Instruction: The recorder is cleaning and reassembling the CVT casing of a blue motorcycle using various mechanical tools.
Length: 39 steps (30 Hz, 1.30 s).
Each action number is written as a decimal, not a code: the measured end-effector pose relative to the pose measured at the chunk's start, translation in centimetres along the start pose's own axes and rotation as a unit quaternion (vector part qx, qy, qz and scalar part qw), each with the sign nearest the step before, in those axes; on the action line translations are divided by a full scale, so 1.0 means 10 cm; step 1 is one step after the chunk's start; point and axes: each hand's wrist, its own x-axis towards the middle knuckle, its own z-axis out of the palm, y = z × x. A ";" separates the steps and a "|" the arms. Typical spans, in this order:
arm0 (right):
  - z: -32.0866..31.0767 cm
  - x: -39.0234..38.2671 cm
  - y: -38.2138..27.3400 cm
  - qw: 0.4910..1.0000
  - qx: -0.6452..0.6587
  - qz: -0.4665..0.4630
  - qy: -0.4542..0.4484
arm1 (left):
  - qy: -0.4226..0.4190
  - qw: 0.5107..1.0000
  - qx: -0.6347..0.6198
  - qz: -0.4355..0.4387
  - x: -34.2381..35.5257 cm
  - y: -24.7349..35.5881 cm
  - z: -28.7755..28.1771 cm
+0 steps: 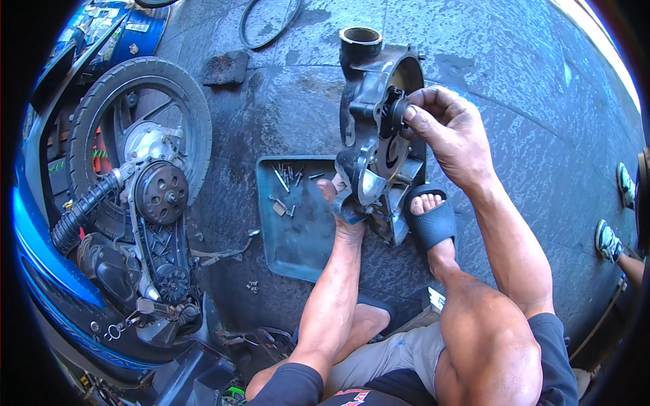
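Observation:
A dark metal scooter transmission cover (353,111), with a round open pipe at its top, stands tilted in front of me. My left hand (330,189) supports it from the lower left; the thumb shows, while the other fingers are hidden behind the casing. With thumb and bent fingers, my right hand (452,132) pinches a small dark round part (398,114) against the inner side of the cover. How far that part sits in the casing cannot be made out. Beneath lies a shallow grey tray (298,250) holding several loose bolts (282,178).
At the left stands a blue scooter (51,237) with its rear wheel (82,111), clutch drum (160,192) and drive belt exposed. A dark rag (225,68) and a black belt (244,26) lie farther off. Another person's shoes (607,241) show at the right edge.

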 end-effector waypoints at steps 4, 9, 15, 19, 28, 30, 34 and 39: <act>-0.04 0.02 -0.07 0.996 0.013 0.086 -0.032 | 0.013 0.999 -0.046 -0.018 0.06 -0.07 -0.08; -0.01 0.06 -0.08 0.994 -0.016 0.100 -0.033 | -0.044 0.998 0.034 0.035 0.13 -0.16 -0.34; -0.02 0.07 -0.10 0.992 -0.029 0.108 -0.051 | -0.011 0.977 0.163 0.138 0.12 -0.36 -0.44; -0.05 0.07 -0.16 0.988 0.008 0.135 -0.077 | -0.025 0.988 0.121 0.092 0.10 -0.30 -0.40; -0.01 0.03 -0.19 0.979 0.066 0.182 -0.068 | -0.072 0.992 0.071 0.073 0.18 -0.24 -0.35; -0.05 0.05 -0.13 0.980 0.076 0.166 -0.076 | -0.042 0.989 0.121 0.074 0.23 -0.31 -0.46; -0.17 0.14 0.22 0.998 -0.020 0.056 -0.009 | -0.014 0.969 0.231 0.088 0.43 -0.50 -0.73; -0.25 0.19 0.94 0.979 -0.148 0.119 0.074 | 0.027 0.997 0.047 0.047 0.55 -0.57 -0.76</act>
